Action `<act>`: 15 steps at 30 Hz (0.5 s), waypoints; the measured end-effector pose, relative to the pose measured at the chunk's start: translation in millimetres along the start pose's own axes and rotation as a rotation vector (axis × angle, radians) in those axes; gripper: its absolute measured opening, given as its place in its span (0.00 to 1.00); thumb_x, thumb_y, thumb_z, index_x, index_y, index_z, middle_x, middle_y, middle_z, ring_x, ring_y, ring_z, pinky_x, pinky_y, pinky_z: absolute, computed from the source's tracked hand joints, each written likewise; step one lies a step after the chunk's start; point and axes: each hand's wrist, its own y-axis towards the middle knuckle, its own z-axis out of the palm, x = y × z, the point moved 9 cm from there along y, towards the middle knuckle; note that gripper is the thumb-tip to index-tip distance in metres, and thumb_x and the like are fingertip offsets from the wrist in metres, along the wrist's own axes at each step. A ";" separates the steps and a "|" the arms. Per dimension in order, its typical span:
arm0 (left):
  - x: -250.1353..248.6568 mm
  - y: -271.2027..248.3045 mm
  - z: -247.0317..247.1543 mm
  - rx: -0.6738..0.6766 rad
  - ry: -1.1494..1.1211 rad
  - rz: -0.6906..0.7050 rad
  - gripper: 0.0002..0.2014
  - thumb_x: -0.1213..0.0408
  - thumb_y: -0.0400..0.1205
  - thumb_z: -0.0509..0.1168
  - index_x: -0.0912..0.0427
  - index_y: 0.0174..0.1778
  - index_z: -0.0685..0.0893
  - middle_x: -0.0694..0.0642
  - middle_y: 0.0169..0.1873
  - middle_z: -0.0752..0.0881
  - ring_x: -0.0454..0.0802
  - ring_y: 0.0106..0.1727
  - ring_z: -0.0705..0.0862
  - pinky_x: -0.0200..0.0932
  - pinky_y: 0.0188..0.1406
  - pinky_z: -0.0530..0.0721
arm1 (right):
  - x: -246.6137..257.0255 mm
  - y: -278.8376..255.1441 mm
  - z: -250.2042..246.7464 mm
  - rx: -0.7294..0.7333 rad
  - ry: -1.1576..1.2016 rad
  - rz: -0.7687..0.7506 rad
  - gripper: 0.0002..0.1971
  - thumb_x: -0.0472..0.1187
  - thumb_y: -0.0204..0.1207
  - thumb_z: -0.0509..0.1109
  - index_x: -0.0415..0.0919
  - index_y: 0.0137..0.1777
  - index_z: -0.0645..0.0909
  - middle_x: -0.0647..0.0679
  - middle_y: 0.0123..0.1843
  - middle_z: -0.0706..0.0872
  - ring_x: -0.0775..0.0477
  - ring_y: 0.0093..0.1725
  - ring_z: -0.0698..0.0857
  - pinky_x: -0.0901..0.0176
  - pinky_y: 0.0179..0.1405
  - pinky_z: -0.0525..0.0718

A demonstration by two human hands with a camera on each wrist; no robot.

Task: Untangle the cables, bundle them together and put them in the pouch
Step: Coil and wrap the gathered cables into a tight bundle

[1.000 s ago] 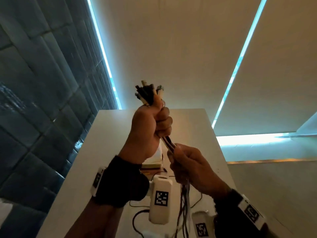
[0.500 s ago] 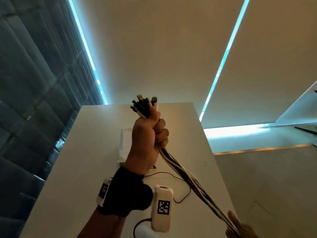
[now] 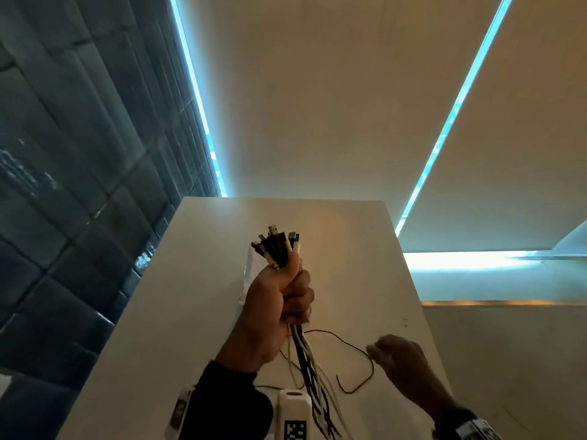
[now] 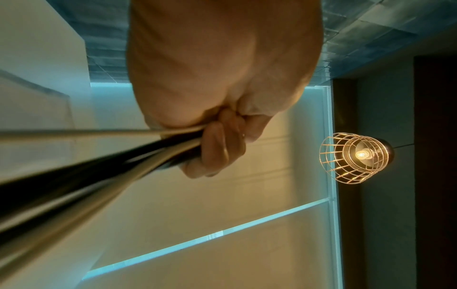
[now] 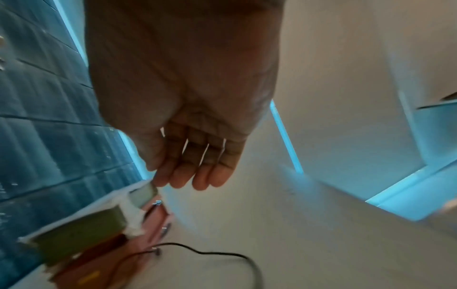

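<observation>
My left hand [image 3: 279,300] is fisted round the cable bundle [image 3: 309,369], held upright above the white table [image 3: 178,312]. The connector ends [image 3: 278,247] fan out above my thumb, and the black and white strands hang down past the wrist toward the bottom edge of the head view. The left wrist view confirms the grip: fingers [image 4: 217,148] curled tight over the strands, which streak off blurred to the left.

My right hand [image 3: 400,360] is lower and to the right, over the table near a single thin black cable [image 3: 355,344] that loops loose across the surface. In the right wrist view its fingers [image 5: 197,168] are extended and relaxed, holding nothing.

Ahead of that hand, a stack of things with olive-green and reddish-brown sides [image 5: 94,230] sits on the table, blurred. The left fist partly hides a pale object [image 3: 249,268] behind it. I cannot pick out the pouch with certainty. A caged lamp [image 4: 356,156] glows overhead.
</observation>
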 end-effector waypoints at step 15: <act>-16.8 -19.4 -52.8 -0.212 0.129 0.040 0.13 0.60 0.85 0.55 0.58 0.34 0.68 0.50 0.24 0.66 0.42 0.21 0.60 0.40 0.21 0.54 | 29.9 133.6 144.7 0.283 -0.297 0.258 0.30 0.61 0.78 0.63 0.37 0.69 0.71 0.38 0.70 0.78 0.34 0.66 0.80 0.48 0.60 0.80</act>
